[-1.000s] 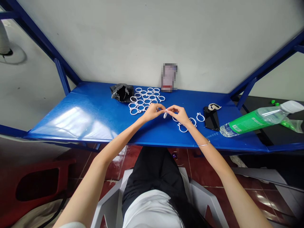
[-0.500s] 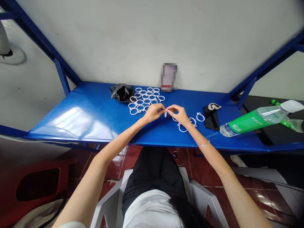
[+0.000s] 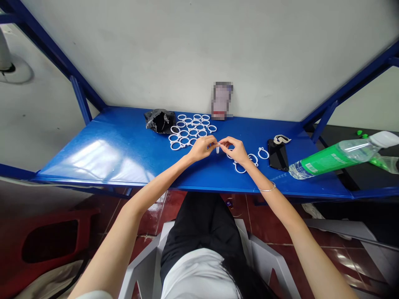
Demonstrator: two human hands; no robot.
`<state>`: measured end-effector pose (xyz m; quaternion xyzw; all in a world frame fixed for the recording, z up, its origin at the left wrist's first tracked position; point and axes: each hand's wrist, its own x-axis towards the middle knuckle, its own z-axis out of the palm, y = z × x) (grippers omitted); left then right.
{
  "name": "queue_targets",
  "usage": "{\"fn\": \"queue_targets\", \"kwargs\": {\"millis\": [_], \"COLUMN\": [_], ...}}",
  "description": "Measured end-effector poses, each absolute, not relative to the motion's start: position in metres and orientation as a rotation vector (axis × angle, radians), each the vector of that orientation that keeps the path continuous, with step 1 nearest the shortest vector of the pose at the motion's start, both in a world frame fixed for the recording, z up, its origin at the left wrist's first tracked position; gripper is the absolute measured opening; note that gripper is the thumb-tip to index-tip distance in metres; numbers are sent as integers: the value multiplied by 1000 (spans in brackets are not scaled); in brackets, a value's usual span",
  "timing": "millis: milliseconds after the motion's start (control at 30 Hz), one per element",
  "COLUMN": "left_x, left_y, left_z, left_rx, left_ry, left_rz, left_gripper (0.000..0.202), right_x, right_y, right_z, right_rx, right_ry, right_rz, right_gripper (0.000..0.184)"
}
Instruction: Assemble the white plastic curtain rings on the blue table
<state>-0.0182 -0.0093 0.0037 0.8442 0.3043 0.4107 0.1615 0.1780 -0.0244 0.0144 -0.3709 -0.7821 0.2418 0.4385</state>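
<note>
My left hand (image 3: 202,148) and my right hand (image 3: 234,148) meet above the blue table, fingertips pinched together. Between them they hold a white plastic ring (image 3: 217,150), seen nearly edge-on and partly hidden by the fingers. Just beyond my left hand lies a cluster of several white rings (image 3: 183,133), each with a small eyelet, like curtain rings. A few more rings (image 3: 240,167) lie under and beside my right wrist, partly covered by it. One ring (image 3: 263,153) rests apart, to the right.
A crumpled black plastic bag (image 3: 159,121) lies open left of the cluster. A blurred upright object (image 3: 222,101) leans on the wall. Rightward on the blue table (image 3: 124,143) are a black phone (image 3: 278,155), a whitish coiled item (image 3: 281,139) and a green-labelled bottle (image 3: 333,158).
</note>
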Motion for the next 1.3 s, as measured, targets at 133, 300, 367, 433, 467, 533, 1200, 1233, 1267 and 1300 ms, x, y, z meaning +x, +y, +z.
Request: {"fn": "queue_targets", "kwargs": {"millis": [133,300,367,433,467,533,1200,1233,1267,1300], "left_x": [-18,-18,-18,-18,-18,-18,-21,-21,-21,-21], "left_y": [-9,-10,-11,-11,-11,-11,-12,-12,-12,-12], "left_z": [4,5,6,6,6,7,20,20,20,20], "left_rx": [2416,2410,2404,2393,2386,2367,2213,2200,2185,2168], "left_ry": [873,887,884,885,888,901,908,908,908,910], "left_rz": [1162,1144,1146,1141,1136,1116,1067,1067,1069,1071], "left_gripper": [28,29,29,29,29,30,36,36,36,36], "right_x": [178,178,178,178,178,178,179,178,178,178], "right_y": [-24,-24,-25,-25,-25,-26,-24,-25,-25,-25], "right_z": [13,13,13,13,14,15,15,16,17,17], "right_rx": [-928,-938,-951,-966,-972,-980,-1006,-1006,-1006,-1005], "right_ry": [-1944,-1940,-1935,-1929,-1925,-1920,-1762,-1759,-1757,-1755], "right_rz": [603,611,621,633,638,643,883,891,899,904], "right_gripper": [13,16,17,17,18,19,35,35,35,35]}}
